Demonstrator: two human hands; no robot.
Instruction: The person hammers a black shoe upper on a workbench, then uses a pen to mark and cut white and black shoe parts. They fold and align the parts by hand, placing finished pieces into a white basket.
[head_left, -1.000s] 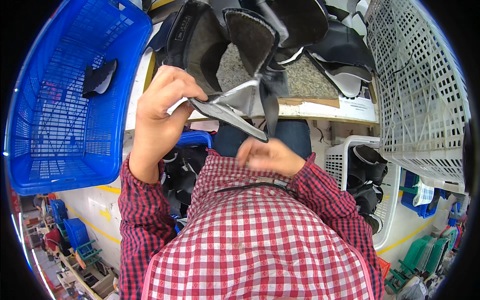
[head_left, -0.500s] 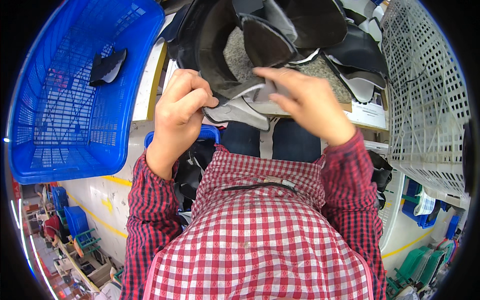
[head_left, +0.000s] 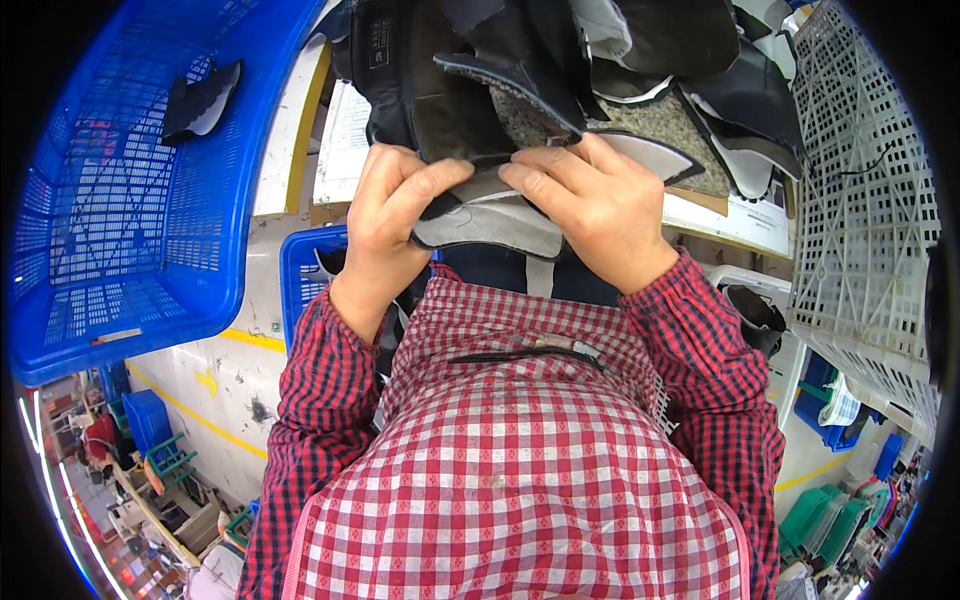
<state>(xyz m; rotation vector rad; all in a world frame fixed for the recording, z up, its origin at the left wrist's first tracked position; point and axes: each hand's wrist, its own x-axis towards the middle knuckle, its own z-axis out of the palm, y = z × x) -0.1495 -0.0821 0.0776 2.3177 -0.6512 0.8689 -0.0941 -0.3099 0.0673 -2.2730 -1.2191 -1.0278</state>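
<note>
A black leather piece with a pale grey lining point(head_left: 500, 226), which looks like a shoe upper, is stretched between my hands at the near edge of the worktable. My left hand point(head_left: 392, 212) pinches its left part, fingers curled and thumb on top. On its right part my right hand point(head_left: 598, 205) presses with bent fingers and thumb, the thumb tips close together. Just beyond my hands lie several more black leather pieces point(head_left: 680, 40) in a heap, some with pale undersides. My fingers hide part of the held piece.
To the left stands a large blue plastic basket point(head_left: 215, 325) with one black piece point(head_left: 200, 105) in it. A white perforated crate point(head_left: 860, 190) rises on the right. Below the table edge sits a smaller blue crate point(head_left: 303, 262). A speckled board point(head_left: 665, 140) lies under the heap.
My right hand, earlier blurred over the piece with fingers extended, now grips it. Both hands have come to a like hold, and the leather beyond them has shifted.
</note>
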